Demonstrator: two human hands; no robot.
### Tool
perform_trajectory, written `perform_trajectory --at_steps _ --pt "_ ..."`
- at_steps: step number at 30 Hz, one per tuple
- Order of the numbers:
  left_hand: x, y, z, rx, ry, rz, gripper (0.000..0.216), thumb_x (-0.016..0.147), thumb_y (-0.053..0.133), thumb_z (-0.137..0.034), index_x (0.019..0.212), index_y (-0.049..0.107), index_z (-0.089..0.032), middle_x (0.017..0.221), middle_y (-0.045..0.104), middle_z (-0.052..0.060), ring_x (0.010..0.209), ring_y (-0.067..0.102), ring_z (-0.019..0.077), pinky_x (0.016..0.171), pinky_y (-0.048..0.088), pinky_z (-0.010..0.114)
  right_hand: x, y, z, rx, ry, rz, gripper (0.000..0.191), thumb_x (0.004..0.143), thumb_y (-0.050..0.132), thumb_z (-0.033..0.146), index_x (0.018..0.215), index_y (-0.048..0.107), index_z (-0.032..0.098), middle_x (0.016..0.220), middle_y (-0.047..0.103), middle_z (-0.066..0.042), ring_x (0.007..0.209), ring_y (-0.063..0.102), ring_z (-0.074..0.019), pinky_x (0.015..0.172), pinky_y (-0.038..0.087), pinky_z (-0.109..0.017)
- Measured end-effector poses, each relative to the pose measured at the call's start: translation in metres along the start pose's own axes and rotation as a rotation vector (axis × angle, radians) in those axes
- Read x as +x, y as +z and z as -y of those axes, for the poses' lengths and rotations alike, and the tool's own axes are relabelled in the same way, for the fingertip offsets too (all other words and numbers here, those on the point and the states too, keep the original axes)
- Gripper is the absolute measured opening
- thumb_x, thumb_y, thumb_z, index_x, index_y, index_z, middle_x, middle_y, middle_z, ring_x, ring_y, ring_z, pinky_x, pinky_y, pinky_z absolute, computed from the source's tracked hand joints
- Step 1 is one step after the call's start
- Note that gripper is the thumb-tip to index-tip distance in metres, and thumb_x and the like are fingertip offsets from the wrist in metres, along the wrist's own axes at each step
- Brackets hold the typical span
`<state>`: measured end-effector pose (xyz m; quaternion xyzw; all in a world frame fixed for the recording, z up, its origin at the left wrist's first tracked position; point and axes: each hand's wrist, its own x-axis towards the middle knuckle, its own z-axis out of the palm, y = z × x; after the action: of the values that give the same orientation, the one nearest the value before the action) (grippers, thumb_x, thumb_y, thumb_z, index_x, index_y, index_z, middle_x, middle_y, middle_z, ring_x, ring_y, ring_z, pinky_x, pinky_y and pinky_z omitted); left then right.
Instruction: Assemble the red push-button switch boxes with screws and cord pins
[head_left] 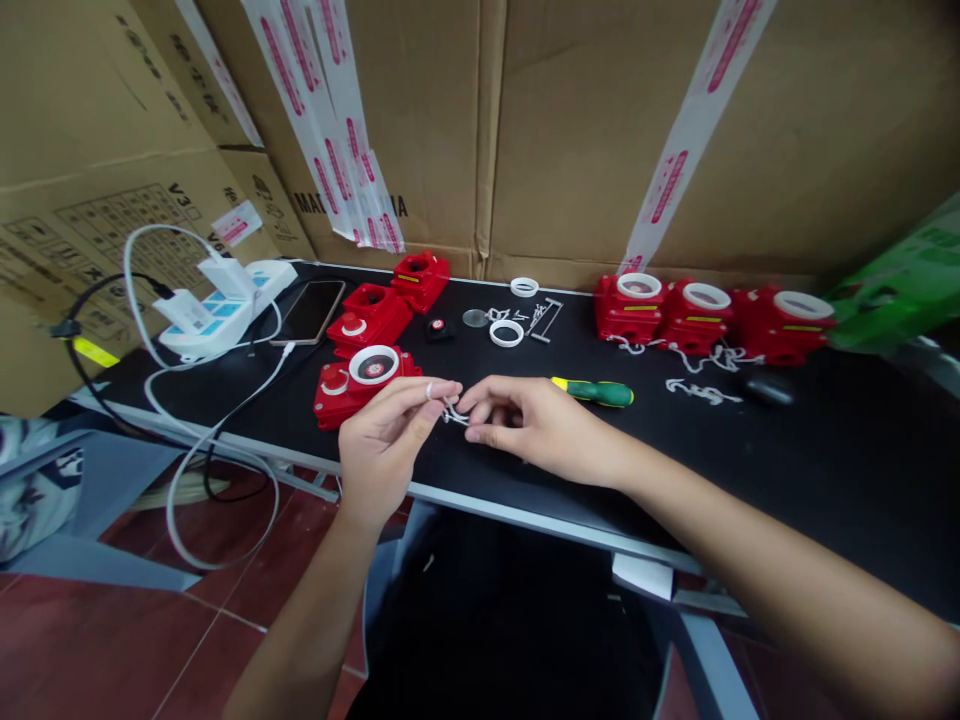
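Observation:
My left hand [388, 440] and my right hand [529, 423] meet over the front edge of the black table [787, 470]. Both pinch a small white cord piece [452, 411] held between their fingertips. A small white ring sits at my left fingertips. Just behind my left hand lies a red housing with a white ring [358, 382]. A green and yellow screwdriver [596, 391] lies on the table right behind my right hand.
More red housings [390, 305] lie at the back left, three with white rings [709, 313] at the back right. Loose white rings [507, 332], small metal parts, white cords [694, 390], a phone [309, 311] and a power strip [225, 300] lie around. Cardboard boxes [570, 130] wall the back.

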<state>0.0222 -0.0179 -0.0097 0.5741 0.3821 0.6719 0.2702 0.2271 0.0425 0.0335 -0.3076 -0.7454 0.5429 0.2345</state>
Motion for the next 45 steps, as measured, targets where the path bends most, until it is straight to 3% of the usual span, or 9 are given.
perform_trajectory --at_steps 3,7,13,17,22,29,38,42,45 --pt "0.0 0.001 0.001 -0.009 -0.003 -0.009 0.021 0.101 0.076 -0.014 0.111 0.089 -0.028 0.112 0.083 0.005 0.1 0.082 0.0166 0.092 0.069 0.028 -0.001 -0.002 0.0 -0.092 -0.008 0.034 0.009 0.094 0.076 0.012 0.101 0.077 0.018 0.095 0.085 -0.001 0.089 0.08 -0.0168 0.083 0.057 -0.029" --pt "0.0 0.002 0.0 0.007 0.002 -0.017 0.02 0.099 0.079 -0.014 0.108 0.089 -0.028 0.108 0.083 0.004 0.1 0.082 0.0159 0.089 0.071 0.026 -0.003 -0.002 0.005 -0.313 -0.001 0.027 0.015 0.093 0.076 0.005 0.092 0.08 0.019 0.089 0.086 0.001 0.08 0.079 -0.0144 0.076 0.054 -0.025" --pt "0.0 0.003 -0.003 0.049 -0.012 0.003 0.018 0.095 0.084 -0.014 0.107 0.089 -0.026 0.107 0.083 0.004 0.1 0.081 0.0164 0.089 0.071 0.026 -0.004 -0.006 0.006 -0.582 -0.064 -0.025 0.007 0.091 0.085 0.014 0.092 0.083 0.02 0.087 0.082 0.0 0.073 0.071 -0.0145 0.072 0.049 -0.028" --pt "0.001 0.003 -0.002 0.03 -0.05 0.045 0.016 0.096 0.084 -0.017 0.108 0.089 -0.026 0.11 0.082 0.005 0.102 0.081 0.0167 0.092 0.069 0.027 -0.003 -0.013 0.007 -0.49 -0.103 -0.067 0.031 0.081 0.097 0.025 0.106 0.08 0.018 0.102 0.08 -0.004 0.072 0.067 -0.0146 0.072 0.051 -0.03" --pt "0.003 0.001 -0.001 0.034 -0.071 0.122 0.019 0.099 0.08 -0.019 0.114 0.088 -0.026 0.111 0.08 0.006 0.099 0.079 0.0155 0.091 0.068 0.026 -0.003 -0.014 0.014 -0.299 -0.329 -0.203 0.023 0.102 0.075 0.023 0.124 0.074 0.019 0.113 0.073 -0.006 0.08 0.068 -0.0147 0.077 0.056 -0.031" --pt "0.003 0.0 0.003 0.107 -0.091 0.211 0.008 0.1 0.079 -0.021 0.103 0.087 -0.023 0.101 0.076 0.005 0.095 0.074 0.016 0.088 0.064 0.027 0.001 -0.007 0.002 -0.568 -0.662 -0.205 0.017 0.112 0.061 0.023 0.12 0.074 0.019 0.114 0.069 -0.012 0.101 0.07 -0.0222 0.091 0.059 -0.037" --pt "0.002 0.001 -0.001 0.155 -0.18 0.201 0.01 0.097 0.082 -0.024 0.106 0.087 -0.023 0.104 0.082 0.005 0.096 0.08 0.0172 0.095 0.068 0.03 0.0 -0.014 0.009 -0.54 -0.576 -0.255 0.011 0.108 0.058 0.015 0.1 0.063 0.02 0.104 0.068 -0.009 0.09 0.065 -0.0216 0.082 0.055 -0.036" --pt "0.004 0.003 -0.004 0.118 -0.202 0.187 0.009 0.097 0.082 -0.023 0.104 0.087 -0.021 0.101 0.082 0.005 0.091 0.081 0.0166 0.09 0.07 0.029 -0.001 -0.015 0.01 -0.377 -0.398 -0.2 0.006 0.104 0.066 0.018 0.108 0.07 0.018 0.108 0.072 -0.007 0.084 0.069 -0.0172 0.079 0.056 -0.032" --pt "0.006 0.002 -0.005 0.15 -0.155 0.208 0.009 0.098 0.079 -0.021 0.102 0.086 -0.021 0.096 0.08 0.004 0.087 0.078 0.0156 0.087 0.068 0.027 0.001 -0.014 0.008 -0.333 -0.394 -0.163 0.012 0.105 0.067 0.02 0.113 0.074 0.018 0.111 0.073 -0.007 0.084 0.071 -0.0161 0.079 0.057 -0.031"
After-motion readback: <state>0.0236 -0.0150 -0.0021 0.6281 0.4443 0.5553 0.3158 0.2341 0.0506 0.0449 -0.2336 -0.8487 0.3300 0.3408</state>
